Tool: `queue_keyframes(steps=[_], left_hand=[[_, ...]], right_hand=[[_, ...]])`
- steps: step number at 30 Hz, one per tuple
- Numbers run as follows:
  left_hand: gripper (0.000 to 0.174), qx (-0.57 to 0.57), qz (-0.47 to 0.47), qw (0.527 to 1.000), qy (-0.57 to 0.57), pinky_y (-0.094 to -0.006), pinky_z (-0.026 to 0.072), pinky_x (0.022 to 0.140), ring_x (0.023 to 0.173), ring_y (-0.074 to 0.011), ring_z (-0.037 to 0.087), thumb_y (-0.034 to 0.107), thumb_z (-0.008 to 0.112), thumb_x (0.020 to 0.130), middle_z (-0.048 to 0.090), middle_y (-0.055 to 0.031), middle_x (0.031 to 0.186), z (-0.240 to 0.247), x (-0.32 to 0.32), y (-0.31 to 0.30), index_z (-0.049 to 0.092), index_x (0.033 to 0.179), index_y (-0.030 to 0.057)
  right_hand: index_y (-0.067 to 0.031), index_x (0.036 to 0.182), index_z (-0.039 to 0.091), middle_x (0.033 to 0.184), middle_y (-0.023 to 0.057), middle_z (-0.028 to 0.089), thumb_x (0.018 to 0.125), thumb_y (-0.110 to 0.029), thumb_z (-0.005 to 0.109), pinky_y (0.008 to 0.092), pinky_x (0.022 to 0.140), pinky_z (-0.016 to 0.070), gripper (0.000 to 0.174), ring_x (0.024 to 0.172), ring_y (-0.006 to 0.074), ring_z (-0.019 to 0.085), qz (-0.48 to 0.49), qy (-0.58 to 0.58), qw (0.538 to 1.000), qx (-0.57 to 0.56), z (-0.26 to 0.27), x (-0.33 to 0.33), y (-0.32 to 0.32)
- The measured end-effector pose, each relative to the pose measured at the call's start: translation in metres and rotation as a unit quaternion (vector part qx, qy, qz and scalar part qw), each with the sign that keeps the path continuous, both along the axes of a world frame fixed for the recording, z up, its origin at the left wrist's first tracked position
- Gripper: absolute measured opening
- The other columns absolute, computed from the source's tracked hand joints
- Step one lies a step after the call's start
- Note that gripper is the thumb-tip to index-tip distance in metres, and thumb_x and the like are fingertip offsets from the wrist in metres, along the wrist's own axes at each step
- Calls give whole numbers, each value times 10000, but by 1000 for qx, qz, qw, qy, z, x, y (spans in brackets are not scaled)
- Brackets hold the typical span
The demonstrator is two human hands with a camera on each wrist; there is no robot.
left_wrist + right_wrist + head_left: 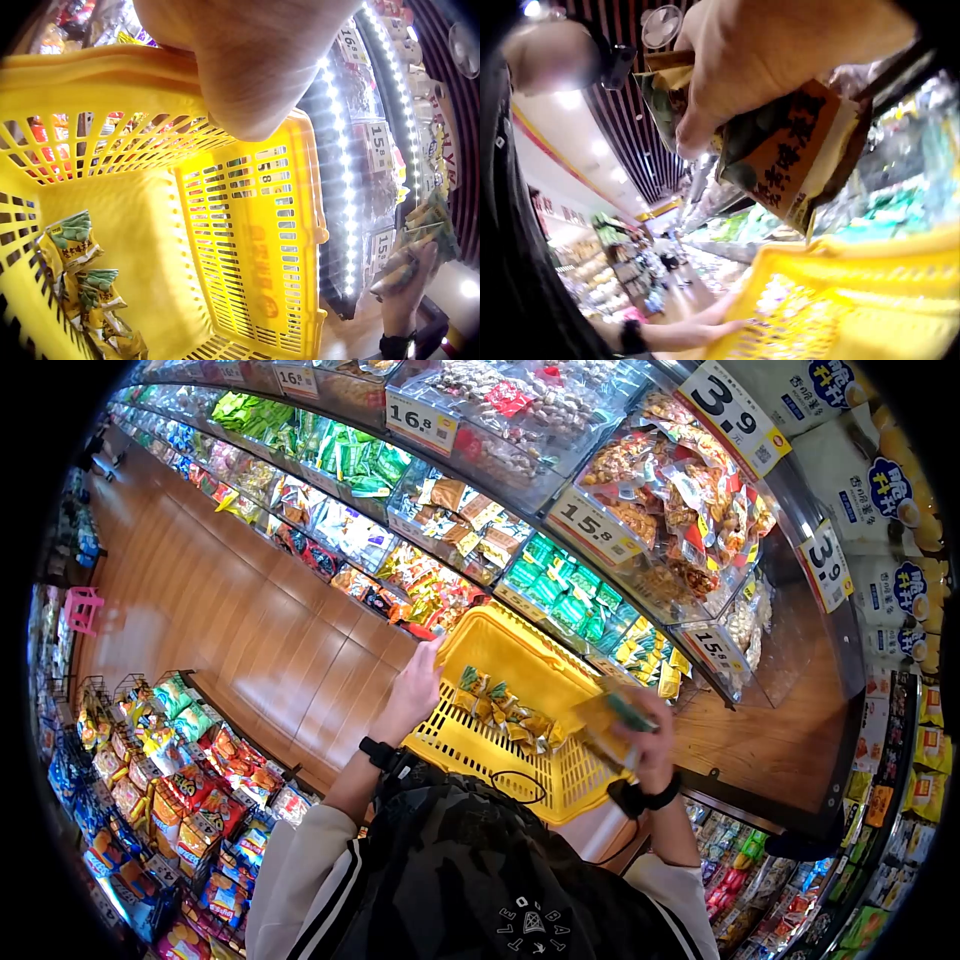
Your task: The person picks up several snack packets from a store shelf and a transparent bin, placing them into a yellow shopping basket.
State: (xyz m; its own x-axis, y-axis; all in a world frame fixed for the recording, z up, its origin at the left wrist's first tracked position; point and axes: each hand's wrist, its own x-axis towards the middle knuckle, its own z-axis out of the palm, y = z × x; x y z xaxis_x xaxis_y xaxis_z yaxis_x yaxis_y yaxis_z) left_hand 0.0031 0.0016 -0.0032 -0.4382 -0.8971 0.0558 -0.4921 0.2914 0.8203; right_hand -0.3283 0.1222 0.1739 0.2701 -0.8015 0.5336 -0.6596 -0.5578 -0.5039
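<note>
A yellow basket (590,800) hangs in front of the body, with several small yellow-and-green snack packets (505,712) along one side of its bottom. My left hand (415,685) grips the basket's rim at its left end; in the left wrist view that hand (240,52) covers part of the rim. Over the basket's right end my right hand (655,740) holds brown-and-green packets (600,720). The right wrist view shows the hand (765,60) with its thumb across the brown packets (795,150), just above the basket's rim (870,244).
Tiered bins of wrapped snacks with price tags (422,420) run behind the basket. A rack of chip bags (190,800) stands at the lower left, and a pink stool (82,610) on the wooden floor (230,600) farther left. Hanging bags line the far right.
</note>
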Motion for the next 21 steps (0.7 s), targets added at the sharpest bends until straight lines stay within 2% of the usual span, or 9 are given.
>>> queue_keyframes(steps=[3,6,7,10,12,16,17,20,21], left_hand=[[534,7,2,1000,-7,-505,513,938,1175,-456,586,11,529,964,532,-213,1330,5,-1,-1,399,1478,80],[525,2,0,1000,1,-503,508,948,1177,-459,580,10,534,964,536,-222,1317,2,-1,-1,404,1470,64],[521,-8,-1,1000,12,-502,504,954,1178,-460,577,9,536,963,538,-227,1311,1,-1,-1,406,1466,55],[511,7,-4,1000,3,-501,498,967,1192,-462,569,3,536,964,540,-241,1302,5,-1,-1,409,1457,36],[508,3,-11,1000,6,-506,495,970,1197,-466,566,-5,532,964,542,-247,1299,8,-1,-2,407,1455,30],[502,0,-14,1000,14,-509,495,967,1198,-474,560,-13,525,965,540,-252,1298,11,-1,-3,407,1452,26],[503,-2,-12,1000,12,-510,496,962,1195,-475,560,-15,524,965,540,-251,1299,10,-1,-3,407,1452,28],[503,1,-8,1000,9,-511,500,952,1189,-474,562,-16,527,963,542,-245,1299,8,-3,-3,410,1449,33],[503,3,-2,1000,5,-512,501,947,1185,-473,564,-17,531,961,543,-240,1299,7,-2,-2,412,1447,37]], right_hand=[[-145,1188,726,1364,133,590,729,-142,885,437,1003,515,486,1225,334,603,68,-87,968,225,-13,52,-8],[-153,1295,650,1311,141,604,737,-179,905,397,1019,506,614,1227,334,601,105,-140,919,354,-85,80,-23],[-103,1277,632,1252,170,627,746,-211,908,394,1010,514,608,1191,320,627,71,-141,893,422,-111,86,-26],[-71,1393,566,1318,188,632,834,-369,843,398,1052,489,691,1251,327,608,-52,-74,870,484,-208,95,-28],[-65,1416,549,1351,188,621,843,-388,833,401,1072,475,716,1266,322,600,-66,-98,860,496,-249,98,-32],[-63,1442,533,1443,188,571,860,-411,813,406,1107,450,734,1333,304,559,-49,-224,829,510,-277,108,-36],[-95,1453,534,1500,184,522,902,-370,779,413,1116,443,663,1368,282,530,-24,-248,842,478,-282,106,-36],[-123,1474,520,1547,173,471,947,-303,730,414,1124,439,595,1388,268,506,-55,-208,853,475,-277,101,-33],[-110,1441,555,1472,160,555,978,-239,682,390,1081,483,497,1313,239,573,-44,-186,850,491,-242,95,-36]])
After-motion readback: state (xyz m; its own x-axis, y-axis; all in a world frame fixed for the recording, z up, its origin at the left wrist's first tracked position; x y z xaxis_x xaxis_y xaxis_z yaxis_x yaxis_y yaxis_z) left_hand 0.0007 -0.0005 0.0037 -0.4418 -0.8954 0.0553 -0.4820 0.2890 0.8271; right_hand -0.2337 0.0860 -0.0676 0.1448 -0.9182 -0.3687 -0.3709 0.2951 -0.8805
